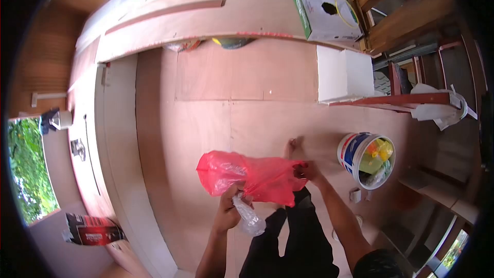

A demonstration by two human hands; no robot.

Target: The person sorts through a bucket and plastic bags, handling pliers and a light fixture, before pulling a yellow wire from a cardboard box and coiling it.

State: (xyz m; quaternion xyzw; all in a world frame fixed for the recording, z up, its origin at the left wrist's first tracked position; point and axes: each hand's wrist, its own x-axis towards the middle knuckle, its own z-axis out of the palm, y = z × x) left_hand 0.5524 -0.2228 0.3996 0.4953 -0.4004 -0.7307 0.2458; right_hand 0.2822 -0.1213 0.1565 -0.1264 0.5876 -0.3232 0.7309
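Observation:
A red plastic bag [267,177] is stretched out in front of my legs, between my two hands. My right hand [307,170] is closed on its right end. My left hand [229,208] is closed on a clear plastic bag [250,219], whose crumpled end hangs below the fingers. Whitish, shiny plastic shows at the left part of the red bag, just above my left hand. What the bags contain, if anything, cannot be made out.
A white bucket [349,154] holding yellow and clear plastic stands at right. A holed cardboard box [329,14] rests on the wooden ledge at the back. A black and red sack [94,229] lies at lower left. Wooden framing [406,20] lines the right side.

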